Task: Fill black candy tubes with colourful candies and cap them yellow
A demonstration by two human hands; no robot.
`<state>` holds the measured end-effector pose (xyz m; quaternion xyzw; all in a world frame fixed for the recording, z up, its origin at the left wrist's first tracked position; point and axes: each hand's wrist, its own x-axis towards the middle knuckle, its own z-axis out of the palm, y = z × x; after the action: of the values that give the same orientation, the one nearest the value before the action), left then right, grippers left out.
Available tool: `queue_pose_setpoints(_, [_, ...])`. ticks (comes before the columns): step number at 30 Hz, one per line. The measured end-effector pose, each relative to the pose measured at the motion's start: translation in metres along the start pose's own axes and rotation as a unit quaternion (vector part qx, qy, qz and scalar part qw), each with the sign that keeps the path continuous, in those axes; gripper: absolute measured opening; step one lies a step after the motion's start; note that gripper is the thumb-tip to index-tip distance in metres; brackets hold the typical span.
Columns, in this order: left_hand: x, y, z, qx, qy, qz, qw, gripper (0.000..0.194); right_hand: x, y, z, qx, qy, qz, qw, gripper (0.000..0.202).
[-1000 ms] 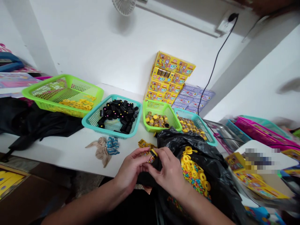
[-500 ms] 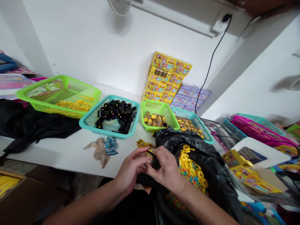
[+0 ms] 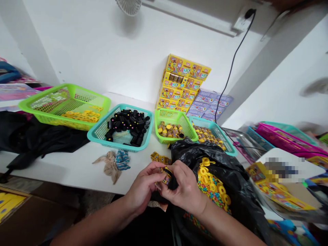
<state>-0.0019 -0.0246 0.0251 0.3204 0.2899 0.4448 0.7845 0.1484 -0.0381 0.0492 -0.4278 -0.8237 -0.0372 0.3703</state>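
Yellow-and-black printed small cylinder lies pinched between both hands' fingers near the white bench's front edge, left of the crumpled black plastic bag; its long axis slants, left hand lower-left, right hand at right, equally near.

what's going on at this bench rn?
Both hands, left hand and right hand, hold a small yellow-and-black container at the table edge. Beside them, an open black bag holds yellow rings and coloured beads. Baskets of black pieces and small yellow containers stand behind.
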Motion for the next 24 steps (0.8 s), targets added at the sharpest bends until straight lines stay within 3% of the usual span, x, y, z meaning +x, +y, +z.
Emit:
queue_pose_setpoints(5, [0.008,0.004,-0.004,0.035,-0.016,0.023,0.999,0.025,0.001,0.006,-0.005,0.057,-0.035,0.064,0.996,0.027])
queue_pose_setpoints(9, [0.013,0.007,-0.011,0.054,-0.033,0.045,0.997,0.034,0.003,0.016,-0.008,0.178,-0.050,0.190,0.964,0.023])
queue_pose_setpoints(12, [0.013,0.008,-0.012,0.061,-0.052,0.052,0.995,0.033,0.004,0.022,-0.006,0.240,-0.049,0.211,0.946,0.020])
queue_pose_setpoints(17, [0.012,0.007,-0.010,0.012,-0.026,0.007,1.000,0.024,0.003,0.021,-0.001,0.283,-0.039,0.226,0.931,0.019])
queue_pose_setpoints(22, [0.013,0.006,-0.009,-0.051,-0.045,-0.039,0.997,0.026,0.004,0.012,-0.001,0.417,-0.076,0.282,0.861,0.020])
queue_pose_setpoints(24, [0.014,0.006,-0.009,-0.073,-0.056,-0.070,0.993,0.027,0.005,0.009,-0.002,0.437,-0.076,0.289,0.848,0.020])
